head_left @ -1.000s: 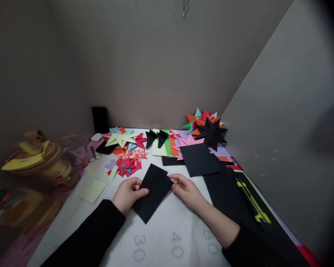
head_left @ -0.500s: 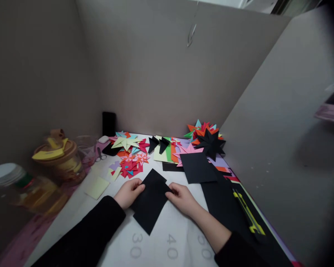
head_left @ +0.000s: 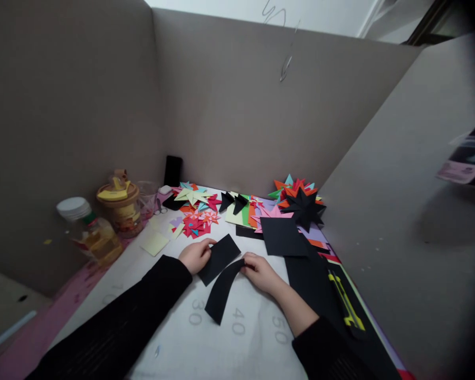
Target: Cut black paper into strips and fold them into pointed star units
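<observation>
My left hand pinches the upper left side of a black paper rectangle above the white mat. Between the thumb and fingers of my right hand is the top end of a curved black paper strip. The strip hangs toward me, apart from the rectangle over most of its length. A black paper square lies beyond my right hand, partly over larger black sheets.
Folded paper stars and a black star lie at the back. A yellow cutter rests at right. Left stand a bottle, a lidded jar and a clear cup; scissors lie nearby.
The two overlapping black pieces have come apart, one in each hand, and the right one now bends. The view has shifted, showing more of the left side.
</observation>
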